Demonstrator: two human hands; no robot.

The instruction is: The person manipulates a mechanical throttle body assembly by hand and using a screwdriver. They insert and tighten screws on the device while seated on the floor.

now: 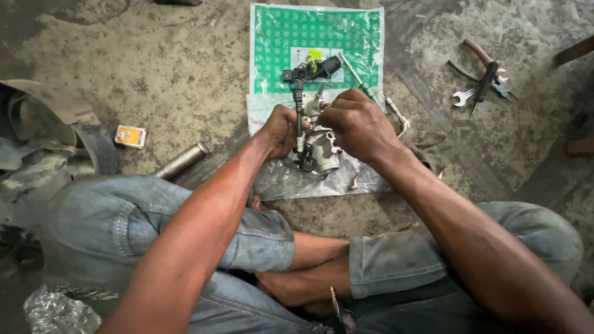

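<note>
At far left on the dirty concrete floor (pixel 185 68) lie a curved rubber piece (pixel 93 133), a small orange box (pixel 130 136) and a metal tube (pixel 182 161). At centre, above a green-and-clear plastic bag (pixel 278 37), the left hand (pixel 281 130) is closed around a grey metal engine part (pixel 322 151) with a black fitting (pixel 309 71) on top. The right hand (pixel 356 120) pinches the part's upper end, fingers closed. Further right lie a spanner (pixel 463 96) and pliers (pixel 489 68).
</note>
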